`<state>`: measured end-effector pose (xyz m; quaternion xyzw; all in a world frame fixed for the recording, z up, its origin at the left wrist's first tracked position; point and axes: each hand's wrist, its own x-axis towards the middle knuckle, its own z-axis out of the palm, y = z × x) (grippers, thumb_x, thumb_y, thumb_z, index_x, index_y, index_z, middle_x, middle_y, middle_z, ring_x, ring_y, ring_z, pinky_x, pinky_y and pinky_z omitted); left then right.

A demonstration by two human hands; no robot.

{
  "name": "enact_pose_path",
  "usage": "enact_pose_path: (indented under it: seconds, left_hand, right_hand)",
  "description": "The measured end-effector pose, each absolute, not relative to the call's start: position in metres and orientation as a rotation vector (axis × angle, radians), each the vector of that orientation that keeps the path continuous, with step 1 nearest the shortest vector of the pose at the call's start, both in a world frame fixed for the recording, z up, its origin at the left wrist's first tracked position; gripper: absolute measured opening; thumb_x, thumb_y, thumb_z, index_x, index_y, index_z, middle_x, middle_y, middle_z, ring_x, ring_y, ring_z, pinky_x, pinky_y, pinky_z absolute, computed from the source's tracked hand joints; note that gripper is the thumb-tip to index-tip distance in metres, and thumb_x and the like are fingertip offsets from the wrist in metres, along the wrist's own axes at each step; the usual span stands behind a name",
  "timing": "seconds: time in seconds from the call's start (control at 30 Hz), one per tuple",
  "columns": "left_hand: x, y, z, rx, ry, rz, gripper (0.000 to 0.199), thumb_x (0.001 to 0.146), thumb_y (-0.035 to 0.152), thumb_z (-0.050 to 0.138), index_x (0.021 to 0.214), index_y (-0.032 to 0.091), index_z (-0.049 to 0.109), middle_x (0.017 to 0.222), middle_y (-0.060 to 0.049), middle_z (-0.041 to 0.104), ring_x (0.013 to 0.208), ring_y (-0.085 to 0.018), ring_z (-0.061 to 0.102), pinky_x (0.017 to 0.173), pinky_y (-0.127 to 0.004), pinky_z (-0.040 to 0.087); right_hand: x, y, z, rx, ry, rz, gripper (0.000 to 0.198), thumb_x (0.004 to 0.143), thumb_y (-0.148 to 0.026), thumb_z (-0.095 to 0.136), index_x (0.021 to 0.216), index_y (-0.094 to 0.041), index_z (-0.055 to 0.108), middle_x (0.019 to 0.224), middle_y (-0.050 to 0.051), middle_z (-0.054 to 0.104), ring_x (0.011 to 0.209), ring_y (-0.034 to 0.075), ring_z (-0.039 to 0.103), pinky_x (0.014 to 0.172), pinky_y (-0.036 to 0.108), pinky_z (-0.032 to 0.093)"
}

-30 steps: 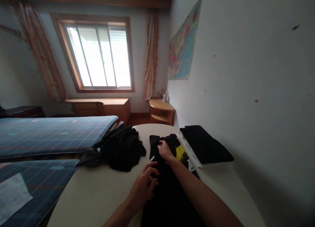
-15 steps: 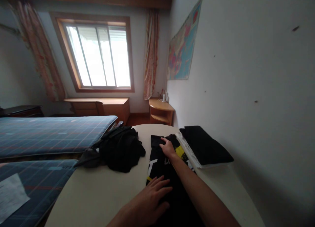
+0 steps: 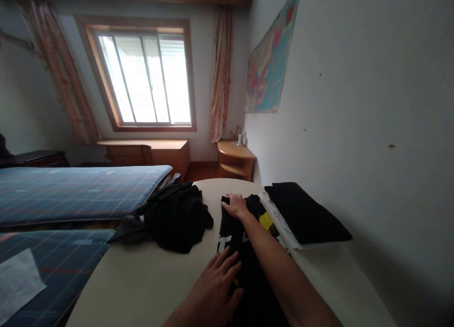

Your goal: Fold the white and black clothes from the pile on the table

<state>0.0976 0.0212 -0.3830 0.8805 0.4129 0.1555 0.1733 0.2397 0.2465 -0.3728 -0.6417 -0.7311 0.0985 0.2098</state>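
Note:
A black garment with yellow and white print, likely a T-shirt, lies folded into a long strip on the pale round table. On its far left corner rests my right hand, fingers apart and bent over the cloth. My left hand lies flat along the near left edge, its fingers spread. Part of the print is hidden under my right forearm. To the left sits a crumpled heap of black clothing. A neat stack with black cloth on top and white layers beneath stands to the right.
Beds with blue plaid mattresses adjoin the table on the left, and a paper sheet lies on the nearer one. A white wall runs along the right. Beyond are a desk and a corner shelf.
My right hand has slid to the garment's far left corner, its fingers bending over the cloth. My left hand stays flat near the left edge. The view has shifted slightly.

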Motion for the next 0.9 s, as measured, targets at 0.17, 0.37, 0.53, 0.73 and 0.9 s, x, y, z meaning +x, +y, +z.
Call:
enact_pose_path:
  seconds: [0.17, 0.37, 0.53, 0.73, 0.9]
  left_hand:
    - [0.098, 0.023, -0.376, 2.482, 1.160, 0.377, 0.059, 0.087, 0.032, 0.061, 0.144, 0.022, 0.050, 0.156, -0.006, 0.039, 0.148, -0.033, 0.027, 0.119, -0.055, 0.028]
    - [0.100, 0.026, -0.384, 2.456, 1.166, 0.377, 0.062, 0.087, 0.037, 0.061, 0.146, 0.021, 0.048, 0.158, -0.007, 0.036, 0.149, -0.036, 0.023, 0.120, -0.057, 0.024]
    - [0.100, 0.026, -0.386, 2.480, 1.144, 0.387, 0.065, 0.085, 0.035, 0.064, 0.146, 0.021, 0.047, 0.159, -0.008, 0.034, 0.149, -0.037, 0.020, 0.120, -0.058, 0.023]
    - [0.099, 0.025, -0.384, 2.466, 1.156, 0.375, 0.064, 0.086, 0.038, 0.063, 0.146, 0.021, 0.047, 0.159, -0.008, 0.034, 0.149, -0.038, 0.019, 0.120, -0.059, 0.022]
    - [0.099, 0.027, -0.389, 2.494, 1.144, 0.427, 0.064, 0.085, 0.038, 0.064, 0.146, 0.023, 0.048, 0.158, -0.008, 0.036, 0.149, -0.037, 0.021, 0.119, -0.059, 0.024]
  right_hand:
    - [0.221, 0.259, -0.377, -1.969, -1.944, 0.270, 0.038, 0.086, -0.046, 0.063, 0.110, -0.017, 0.070, 0.115, 0.017, 0.070, 0.123, 0.034, 0.053, 0.100, 0.045, 0.037]
    - [0.224, 0.274, -0.378, -2.055, -1.785, 0.295, 0.037, 0.100, -0.041, 0.039, 0.126, -0.022, 0.058, 0.116, 0.013, 0.070, 0.112, 0.026, 0.063, 0.094, 0.040, 0.041]
    - [0.233, 0.271, -0.378, -2.033, -1.814, 0.260, 0.037, 0.097, -0.040, 0.044, 0.126, -0.023, 0.058, 0.123, 0.012, 0.067, 0.118, 0.027, 0.058, 0.095, 0.039, 0.042]
    - [0.235, 0.262, -0.387, -2.053, -1.897, 0.240, 0.058, 0.093, -0.054, 0.045, 0.129, -0.011, 0.060, 0.138, 0.023, 0.055, 0.133, 0.037, 0.043, 0.108, 0.053, 0.028]
    - [0.240, 0.264, -0.393, -1.994, -2.012, 0.324, 0.071, 0.094, -0.059, 0.041, 0.146, -0.011, 0.045, 0.156, 0.018, 0.038, 0.147, 0.031, 0.025, 0.116, 0.048, 0.019]
